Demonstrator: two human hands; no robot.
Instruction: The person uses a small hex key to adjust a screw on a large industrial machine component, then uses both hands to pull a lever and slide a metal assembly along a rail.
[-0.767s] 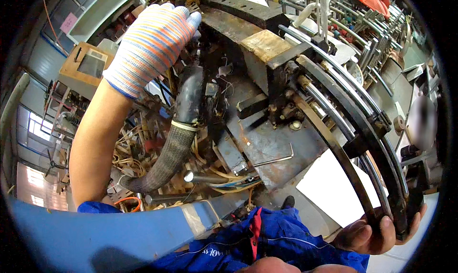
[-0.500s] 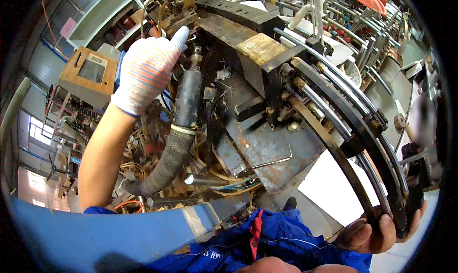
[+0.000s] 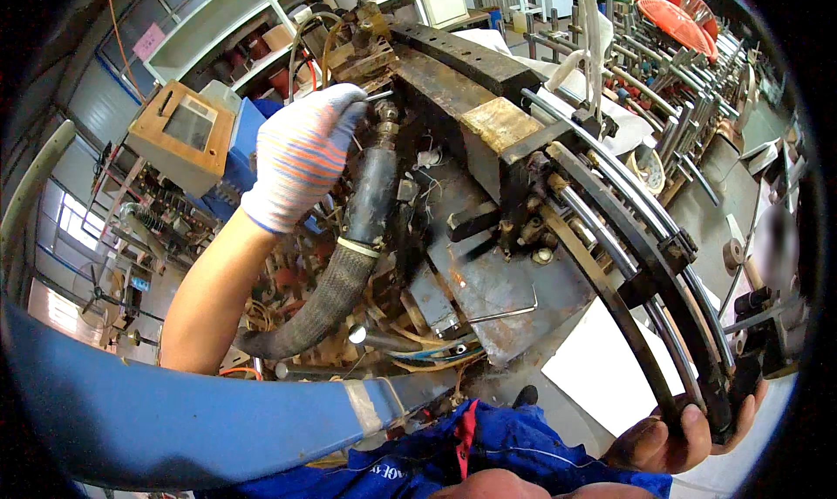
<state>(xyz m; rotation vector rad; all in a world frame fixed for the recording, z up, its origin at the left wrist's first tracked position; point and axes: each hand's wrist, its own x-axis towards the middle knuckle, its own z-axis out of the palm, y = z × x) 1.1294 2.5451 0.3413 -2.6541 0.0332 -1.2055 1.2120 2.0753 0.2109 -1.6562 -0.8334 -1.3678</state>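
In a striped white knit glove, my left hand [image 3: 301, 155] is closed at the top of a black cylinder. A short, thin metal rod [image 3: 378, 95] sticks out from its fingertips; the rest of it is hidden in the glove. Below them, the black cylinder [image 3: 370, 198] with a metal fitting runs into a braided hose [image 3: 327, 303]. My bare right hand [image 3: 689, 438] wraps round the lower end of a long frame of black bars and shiny rods [image 3: 641, 277]. This frame reaches up to a heavy, stained steel block [image 3: 488, 142].
A blue curved panel [image 3: 218, 420] crosses in front of me. A bent metal hex key [image 3: 506, 314] lies on the grey metal plate [image 3: 523, 281]. At the right is a white board [image 3: 602, 368]. A wooden-fronted box [image 3: 181, 137] and shelves stand behind on the left; racked metal rods [image 3: 645, 72] fill the far right.
My left hand has gone from a raised, extended digit to a closed grip at the thin rod. My right hand still holds the frame end. The whole view has shifted slightly.
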